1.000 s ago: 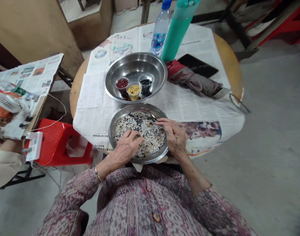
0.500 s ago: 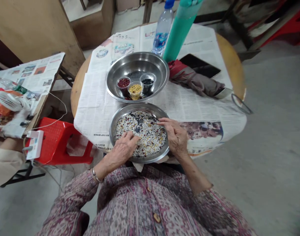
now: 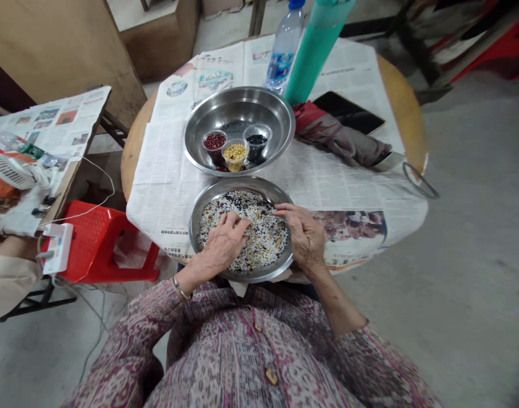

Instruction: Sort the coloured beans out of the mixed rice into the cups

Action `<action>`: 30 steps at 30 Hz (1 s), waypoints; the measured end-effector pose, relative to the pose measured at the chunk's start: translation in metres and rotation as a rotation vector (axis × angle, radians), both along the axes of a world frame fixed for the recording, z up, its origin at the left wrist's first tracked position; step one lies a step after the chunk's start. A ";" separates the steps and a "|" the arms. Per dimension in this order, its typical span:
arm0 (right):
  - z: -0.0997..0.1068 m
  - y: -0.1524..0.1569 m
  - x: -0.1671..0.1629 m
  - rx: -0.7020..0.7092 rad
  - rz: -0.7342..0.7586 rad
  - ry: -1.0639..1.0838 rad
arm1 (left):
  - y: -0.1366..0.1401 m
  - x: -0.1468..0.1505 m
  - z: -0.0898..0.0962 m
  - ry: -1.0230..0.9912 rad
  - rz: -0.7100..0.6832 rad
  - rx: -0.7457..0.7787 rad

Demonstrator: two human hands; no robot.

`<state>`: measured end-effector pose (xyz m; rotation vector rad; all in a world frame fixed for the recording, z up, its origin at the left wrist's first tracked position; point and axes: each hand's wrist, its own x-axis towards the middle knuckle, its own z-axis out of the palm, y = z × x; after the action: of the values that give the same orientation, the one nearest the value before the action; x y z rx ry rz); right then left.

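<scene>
A steel bowl [image 3: 194,212] at the table's near edge holds white rice-like grains [image 3: 263,246] mixed with red, yellow and dark beans. My left hand [image 3: 226,242] reaches over its near left side, fingers bent down and thumb close to the fingertips among the grains. Over the right rim, my right hand [image 3: 304,233] has its fingers drawn together, tips just above the grains. Whatever either hand pinches is too small or hidden. Behind stands a larger steel basin [image 3: 280,107] with three clear cups: red beans [image 3: 214,141], yellow beans [image 3: 234,152] and black beans [image 3: 256,139].
Newspaper [image 3: 157,164] covers the round table. Toward the back right stand a water bottle [image 3: 280,62] and a green bottle [image 3: 314,56], near a folded umbrella [image 3: 340,136] and a dark tablet-like object [image 3: 348,112]. A red stool [image 3: 92,238], power strip [image 3: 59,249] and another person's arm [image 3: 13,277] are at left.
My left hand has shifted right and a little farther into the bowl, over the grains. My right hand stays nearly in place.
</scene>
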<state>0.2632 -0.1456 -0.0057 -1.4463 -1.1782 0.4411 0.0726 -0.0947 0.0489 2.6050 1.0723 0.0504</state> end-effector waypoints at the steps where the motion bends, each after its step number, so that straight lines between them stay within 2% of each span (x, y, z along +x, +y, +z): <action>1: 0.000 0.000 0.000 0.001 0.001 -0.002 | 0.000 -0.002 -0.001 -0.027 -0.010 0.003; 4: -0.001 0.000 0.001 0.010 0.004 -0.002 | -0.002 -0.011 -0.005 -0.084 -0.048 0.012; 8: -0.001 0.000 0.000 0.009 -0.001 -0.006 | -0.006 -0.018 -0.005 -0.064 -0.061 -0.006; 14: -0.002 0.001 0.000 0.027 0.002 -0.004 | -0.010 -0.023 -0.001 0.058 0.070 0.046; 21: -0.003 0.001 0.000 0.023 -0.001 0.003 | -0.008 -0.035 0.008 -0.026 0.143 0.130; 26: -0.003 0.000 0.000 0.020 0.000 0.021 | -0.015 -0.042 0.020 0.020 0.069 -0.037; 30: -0.004 0.000 0.001 0.018 0.011 0.026 | -0.013 -0.036 0.018 -0.058 0.054 -0.165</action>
<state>0.2640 -0.1452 -0.0094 -1.4157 -1.1674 0.4545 0.0367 -0.1078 0.0666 2.4133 1.0786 0.0480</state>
